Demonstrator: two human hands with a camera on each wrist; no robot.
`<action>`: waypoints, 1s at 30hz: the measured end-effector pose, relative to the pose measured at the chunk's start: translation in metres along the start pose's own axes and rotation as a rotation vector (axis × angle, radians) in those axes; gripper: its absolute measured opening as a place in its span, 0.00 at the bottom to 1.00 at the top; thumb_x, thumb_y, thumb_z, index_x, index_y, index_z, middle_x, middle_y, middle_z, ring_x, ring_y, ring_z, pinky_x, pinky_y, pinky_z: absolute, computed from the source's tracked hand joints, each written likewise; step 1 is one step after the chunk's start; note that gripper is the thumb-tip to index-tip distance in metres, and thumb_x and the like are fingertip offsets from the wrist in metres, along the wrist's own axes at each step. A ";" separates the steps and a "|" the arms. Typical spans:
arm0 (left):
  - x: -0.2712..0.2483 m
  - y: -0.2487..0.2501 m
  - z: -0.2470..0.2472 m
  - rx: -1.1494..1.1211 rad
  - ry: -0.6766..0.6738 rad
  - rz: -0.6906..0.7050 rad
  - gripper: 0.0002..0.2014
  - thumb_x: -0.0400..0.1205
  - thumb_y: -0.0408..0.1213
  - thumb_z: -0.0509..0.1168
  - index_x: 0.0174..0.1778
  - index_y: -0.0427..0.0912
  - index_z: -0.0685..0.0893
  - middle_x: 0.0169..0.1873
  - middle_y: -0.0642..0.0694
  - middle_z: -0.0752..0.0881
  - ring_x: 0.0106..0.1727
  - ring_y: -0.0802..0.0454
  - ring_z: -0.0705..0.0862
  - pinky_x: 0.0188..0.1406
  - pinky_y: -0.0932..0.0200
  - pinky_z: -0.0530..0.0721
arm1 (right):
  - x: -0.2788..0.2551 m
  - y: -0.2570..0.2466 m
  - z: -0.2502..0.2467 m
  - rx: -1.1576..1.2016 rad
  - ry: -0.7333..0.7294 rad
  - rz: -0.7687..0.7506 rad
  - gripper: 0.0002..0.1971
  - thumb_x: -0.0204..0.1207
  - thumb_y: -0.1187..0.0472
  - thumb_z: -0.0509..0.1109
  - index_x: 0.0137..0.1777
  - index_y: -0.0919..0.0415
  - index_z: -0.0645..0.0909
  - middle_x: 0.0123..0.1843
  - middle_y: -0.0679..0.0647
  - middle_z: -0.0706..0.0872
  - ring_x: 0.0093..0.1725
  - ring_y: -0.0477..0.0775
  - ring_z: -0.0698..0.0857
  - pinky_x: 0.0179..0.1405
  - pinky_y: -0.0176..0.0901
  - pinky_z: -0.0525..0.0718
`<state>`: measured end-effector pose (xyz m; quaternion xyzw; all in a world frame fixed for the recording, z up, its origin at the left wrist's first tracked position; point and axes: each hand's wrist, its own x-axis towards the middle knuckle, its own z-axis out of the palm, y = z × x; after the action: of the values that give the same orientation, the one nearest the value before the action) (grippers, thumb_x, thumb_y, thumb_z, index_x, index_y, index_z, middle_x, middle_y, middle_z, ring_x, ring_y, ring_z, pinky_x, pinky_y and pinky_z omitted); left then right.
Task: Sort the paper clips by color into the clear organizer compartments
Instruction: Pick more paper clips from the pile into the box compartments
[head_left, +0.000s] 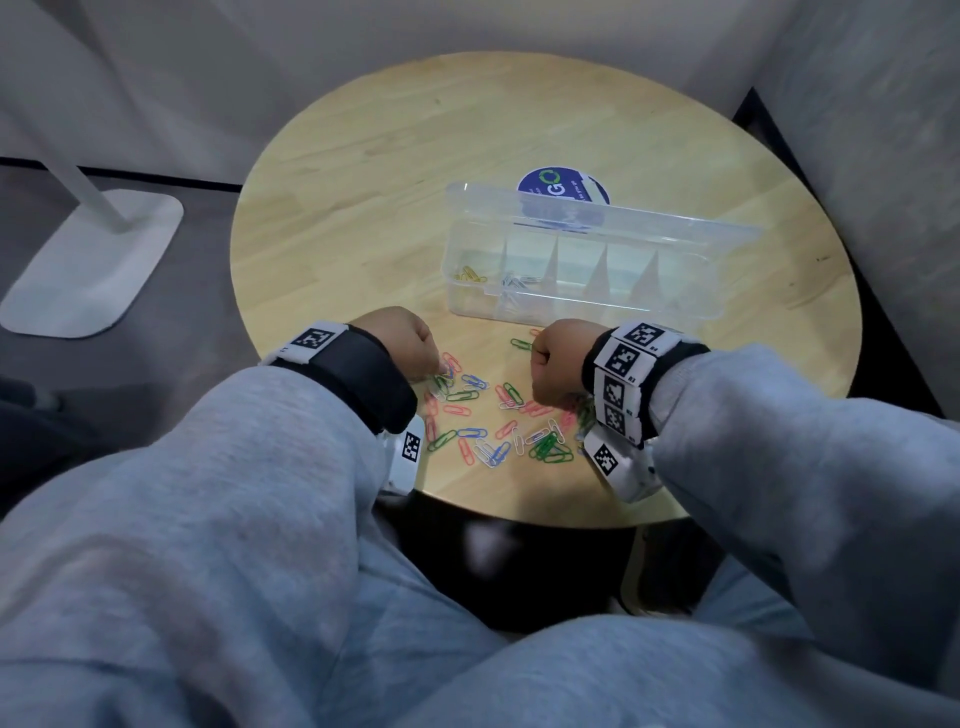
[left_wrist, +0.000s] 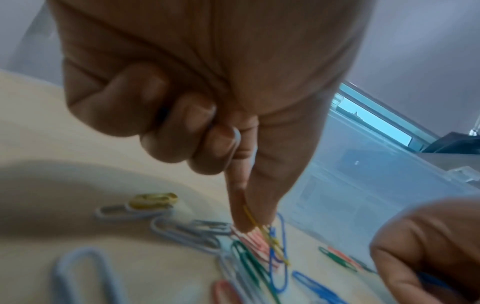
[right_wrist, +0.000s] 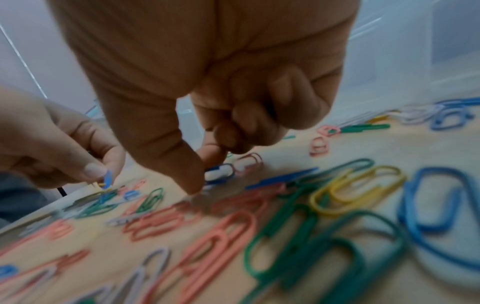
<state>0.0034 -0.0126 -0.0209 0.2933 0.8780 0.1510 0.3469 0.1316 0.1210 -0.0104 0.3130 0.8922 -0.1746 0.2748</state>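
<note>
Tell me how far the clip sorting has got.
Early. The clear plastic organizer holds only a few yellow clips and white clips. The left hand pinches a yellow paper clip; the right hand reaches down. Most loose coloured clips remain.

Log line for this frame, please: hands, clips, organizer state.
left hand: pinching yellow clip off pile | right hand: fingers on pile, grasp unclear | organizer: open, yellow clips leftmost, pale clips next

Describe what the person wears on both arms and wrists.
Both arms are in loose grey sweatshirt sleeves. The left hand is bare; its wrist carries a wide black band with a white block bearing a black-and-white square marker. The right hand is bare too; its wrist has a black band ringed by several white marker tiles.
</note>
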 end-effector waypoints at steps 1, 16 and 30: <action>0.000 0.000 0.000 0.038 0.025 -0.009 0.04 0.75 0.35 0.68 0.41 0.41 0.88 0.33 0.45 0.84 0.39 0.46 0.80 0.43 0.60 0.77 | -0.001 0.001 0.000 0.029 0.007 -0.006 0.08 0.64 0.65 0.67 0.27 0.56 0.74 0.34 0.52 0.82 0.35 0.55 0.79 0.34 0.40 0.78; -0.002 0.005 0.001 0.212 -0.009 0.083 0.06 0.74 0.36 0.72 0.39 0.51 0.81 0.26 0.56 0.75 0.30 0.56 0.73 0.26 0.66 0.66 | -0.002 -0.013 -0.014 0.863 -0.138 0.110 0.10 0.79 0.74 0.59 0.38 0.66 0.75 0.30 0.59 0.71 0.27 0.55 0.75 0.21 0.35 0.81; -0.007 0.008 -0.011 0.119 -0.108 0.095 0.09 0.77 0.38 0.66 0.31 0.47 0.77 0.29 0.53 0.81 0.33 0.54 0.77 0.36 0.61 0.74 | 0.004 -0.047 -0.006 0.139 -0.003 -0.132 0.03 0.75 0.61 0.68 0.47 0.54 0.81 0.35 0.47 0.78 0.43 0.50 0.77 0.29 0.34 0.70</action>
<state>0.0030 -0.0113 -0.0063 0.3622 0.8505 0.0988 0.3683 0.0953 0.0907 -0.0017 0.2716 0.8962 -0.2543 0.2418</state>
